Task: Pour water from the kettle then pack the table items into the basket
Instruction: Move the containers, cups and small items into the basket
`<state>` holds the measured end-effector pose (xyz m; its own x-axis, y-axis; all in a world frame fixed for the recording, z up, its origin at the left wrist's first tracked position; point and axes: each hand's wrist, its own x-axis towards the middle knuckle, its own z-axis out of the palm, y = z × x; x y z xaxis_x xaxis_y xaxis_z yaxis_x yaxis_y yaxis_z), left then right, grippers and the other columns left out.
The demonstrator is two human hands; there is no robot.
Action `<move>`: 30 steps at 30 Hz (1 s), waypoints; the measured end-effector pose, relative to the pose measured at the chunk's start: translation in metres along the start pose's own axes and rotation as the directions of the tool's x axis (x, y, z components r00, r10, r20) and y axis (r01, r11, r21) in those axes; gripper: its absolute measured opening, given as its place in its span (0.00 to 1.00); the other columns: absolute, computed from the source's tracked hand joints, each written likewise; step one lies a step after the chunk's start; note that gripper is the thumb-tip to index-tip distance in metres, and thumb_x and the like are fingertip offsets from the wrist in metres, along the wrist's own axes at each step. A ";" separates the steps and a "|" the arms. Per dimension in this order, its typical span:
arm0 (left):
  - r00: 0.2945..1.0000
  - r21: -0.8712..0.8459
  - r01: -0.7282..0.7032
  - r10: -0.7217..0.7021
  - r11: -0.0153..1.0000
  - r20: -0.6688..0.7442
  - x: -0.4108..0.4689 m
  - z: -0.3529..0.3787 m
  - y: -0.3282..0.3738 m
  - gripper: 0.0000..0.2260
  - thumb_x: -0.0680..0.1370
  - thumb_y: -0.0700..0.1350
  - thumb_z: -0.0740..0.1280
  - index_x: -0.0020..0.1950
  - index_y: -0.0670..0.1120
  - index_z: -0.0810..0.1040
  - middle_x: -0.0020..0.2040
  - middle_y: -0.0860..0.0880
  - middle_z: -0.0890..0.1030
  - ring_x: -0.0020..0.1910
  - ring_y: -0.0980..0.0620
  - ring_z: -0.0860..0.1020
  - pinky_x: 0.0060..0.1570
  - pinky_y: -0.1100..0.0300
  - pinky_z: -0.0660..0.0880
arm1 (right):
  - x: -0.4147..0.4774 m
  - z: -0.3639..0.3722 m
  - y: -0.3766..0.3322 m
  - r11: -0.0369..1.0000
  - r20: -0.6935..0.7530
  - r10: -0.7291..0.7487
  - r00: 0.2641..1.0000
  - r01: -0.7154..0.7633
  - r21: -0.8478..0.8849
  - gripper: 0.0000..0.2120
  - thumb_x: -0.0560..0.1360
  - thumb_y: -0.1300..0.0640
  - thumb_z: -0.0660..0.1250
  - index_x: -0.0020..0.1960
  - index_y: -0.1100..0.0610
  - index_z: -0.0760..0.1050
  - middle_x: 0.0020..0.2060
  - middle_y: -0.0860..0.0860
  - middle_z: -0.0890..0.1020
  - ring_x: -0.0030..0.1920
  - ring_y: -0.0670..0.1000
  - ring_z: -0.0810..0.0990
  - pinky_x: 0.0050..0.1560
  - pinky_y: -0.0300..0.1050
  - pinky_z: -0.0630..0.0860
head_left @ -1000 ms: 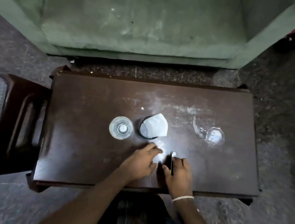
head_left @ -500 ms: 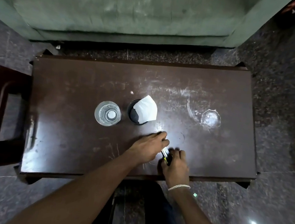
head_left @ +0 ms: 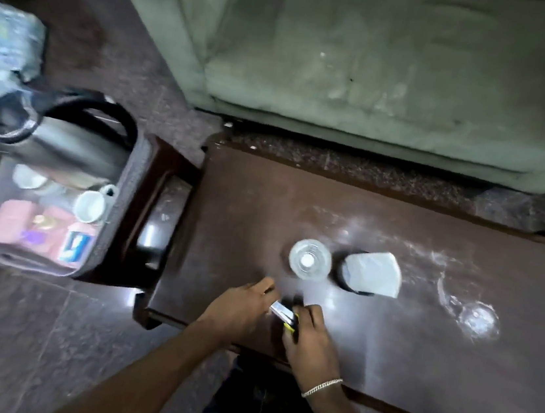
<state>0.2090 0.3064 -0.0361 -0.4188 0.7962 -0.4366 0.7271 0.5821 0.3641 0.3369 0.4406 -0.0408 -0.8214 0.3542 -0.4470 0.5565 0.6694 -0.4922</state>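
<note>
Dark tabletop, with the basket now swung into view.
Right hand still grips a small silver-and-yellow object; left hand, loosely curled, touches it.

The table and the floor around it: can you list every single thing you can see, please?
table: one, dark brown, centre.
glass: one, clear, on the table.
dark cup: one, black, right of the glass, a white tissue over it.
basket: one, grey, on a brown stool left of the table.
kettle: one, dark, in the basket.
white mug: one, in the basket.
pink packets: in the basket, blurred.
sofa: one, green, behind the table.
left hand: beside a small silver and yellow object.
right hand: holds that object; silver bracelet.
</note>
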 end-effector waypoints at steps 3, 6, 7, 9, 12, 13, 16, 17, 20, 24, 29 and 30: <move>0.990 -0.028 0.091 -0.094 0.995 -0.103 -0.043 -0.023 -0.038 0.09 0.81 0.49 0.62 0.60 0.50 0.74 0.60 0.48 0.74 0.48 0.42 0.82 0.36 0.49 0.73 | 0.014 0.010 -0.050 0.990 0.022 -0.138 0.990 0.138 0.011 0.20 0.71 0.57 0.74 0.62 0.59 0.77 0.57 0.57 0.77 0.48 0.62 0.82 0.44 0.54 0.80; 0.954 -0.078 0.187 -0.200 0.979 -0.223 -0.083 -0.043 -0.074 0.09 0.80 0.47 0.67 0.59 0.48 0.77 0.58 0.46 0.77 0.46 0.42 0.83 0.35 0.50 0.74 | 0.027 0.019 -0.104 0.964 0.043 -0.267 0.963 0.267 -0.008 0.24 0.63 0.60 0.81 0.57 0.58 0.80 0.51 0.55 0.80 0.40 0.58 0.84 0.34 0.47 0.79; 0.939 -0.091 0.218 -0.235 0.972 -0.250 -0.096 -0.048 -0.087 0.09 0.80 0.47 0.67 0.58 0.47 0.78 0.58 0.46 0.77 0.46 0.42 0.83 0.35 0.49 0.75 | 0.031 0.022 -0.123 0.953 0.037 -0.302 0.953 0.302 -0.015 0.26 0.61 0.60 0.82 0.57 0.57 0.80 0.51 0.55 0.80 0.39 0.57 0.84 0.33 0.46 0.78; 0.905 -0.124 0.277 -0.302 0.953 -0.299 -0.121 -0.056 -0.113 0.09 0.80 0.47 0.68 0.59 0.47 0.77 0.58 0.47 0.76 0.47 0.44 0.83 0.35 0.49 0.78 | 0.040 0.032 -0.157 0.930 0.032 -0.366 0.930 0.366 -0.001 0.26 0.62 0.61 0.81 0.59 0.56 0.79 0.54 0.54 0.79 0.40 0.57 0.84 0.34 0.46 0.79; 0.856 -0.164 0.312 -0.351 0.936 -0.379 -0.150 -0.068 -0.146 0.08 0.79 0.47 0.67 0.57 0.50 0.73 0.54 0.49 0.74 0.45 0.45 0.82 0.37 0.49 0.79 | 0.053 0.040 -0.203 0.886 0.042 -0.462 0.886 0.460 0.054 0.24 0.70 0.62 0.74 0.65 0.57 0.76 0.58 0.52 0.76 0.47 0.57 0.82 0.45 0.49 0.80; 0.837 -0.184 0.321 -0.369 0.929 -0.405 -0.159 -0.073 -0.157 0.08 0.79 0.46 0.67 0.57 0.50 0.72 0.54 0.49 0.74 0.44 0.44 0.81 0.36 0.49 0.79 | 0.057 0.043 -0.219 0.868 0.036 -0.495 0.868 0.493 0.061 0.24 0.70 0.63 0.73 0.66 0.57 0.76 0.58 0.52 0.76 0.47 0.57 0.81 0.46 0.49 0.79; 0.766 -0.231 0.387 -0.451 0.893 -0.459 -0.186 -0.085 -0.187 0.09 0.79 0.45 0.68 0.59 0.49 0.74 0.54 0.48 0.75 0.43 0.42 0.81 0.33 0.48 0.78 | 0.067 0.050 -0.267 0.816 0.019 -0.575 0.818 0.571 0.087 0.22 0.71 0.64 0.73 0.65 0.59 0.76 0.58 0.53 0.77 0.47 0.57 0.81 0.46 0.50 0.79; 0.740 -0.229 0.419 -0.476 0.879 -0.475 -0.195 -0.088 -0.198 0.10 0.79 0.45 0.68 0.59 0.48 0.75 0.55 0.48 0.75 0.42 0.40 0.81 0.32 0.47 0.78 | 0.071 0.053 -0.283 0.799 0.021 -0.598 0.801 0.594 0.090 0.22 0.71 0.64 0.73 0.65 0.59 0.76 0.58 0.53 0.77 0.47 0.57 0.82 0.46 0.50 0.79; 0.676 -0.247 0.481 -0.535 0.841 -0.507 -0.217 -0.096 -0.226 0.09 0.79 0.44 0.69 0.59 0.45 0.77 0.55 0.45 0.76 0.43 0.38 0.82 0.34 0.45 0.79 | 0.085 0.067 -0.329 0.752 0.051 -0.658 0.751 0.653 0.089 0.22 0.71 0.68 0.70 0.65 0.60 0.77 0.60 0.56 0.77 0.48 0.60 0.82 0.47 0.53 0.80; 0.564 -0.311 0.541 -0.611 0.781 -0.555 -0.236 -0.105 -0.265 0.09 0.78 0.41 0.73 0.55 0.41 0.79 0.53 0.42 0.79 0.43 0.37 0.82 0.35 0.43 0.80 | 0.108 0.088 -0.389 0.681 0.089 -0.731 0.676 0.732 0.035 0.21 0.71 0.69 0.69 0.63 0.62 0.77 0.59 0.59 0.77 0.47 0.64 0.82 0.44 0.56 0.80; 0.448 -0.392 0.589 -0.689 0.707 -0.570 -0.252 -0.108 -0.308 0.07 0.77 0.39 0.73 0.53 0.39 0.80 0.52 0.40 0.78 0.45 0.36 0.81 0.41 0.42 0.79 | 0.134 0.118 -0.450 0.606 0.168 -0.777 0.606 0.793 -0.059 0.18 0.70 0.71 0.66 0.58 0.62 0.77 0.58 0.60 0.76 0.50 0.64 0.80 0.47 0.57 0.75; 0.431 -0.413 0.596 -0.708 0.689 -0.559 -0.254 -0.107 -0.315 0.07 0.77 0.39 0.73 0.52 0.39 0.80 0.52 0.40 0.78 0.46 0.36 0.81 0.43 0.42 0.79 | 0.138 0.124 -0.460 0.590 0.190 -0.783 0.592 0.804 -0.072 0.17 0.69 0.71 0.66 0.57 0.63 0.77 0.57 0.60 0.76 0.51 0.64 0.79 0.49 0.57 0.75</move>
<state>0.0287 -0.0614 0.0480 -0.9996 0.0233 0.0143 0.0267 0.9434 0.3305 -0.0171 0.1006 0.0306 -0.8984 -0.4387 -0.0211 -0.3409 0.7267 -0.5964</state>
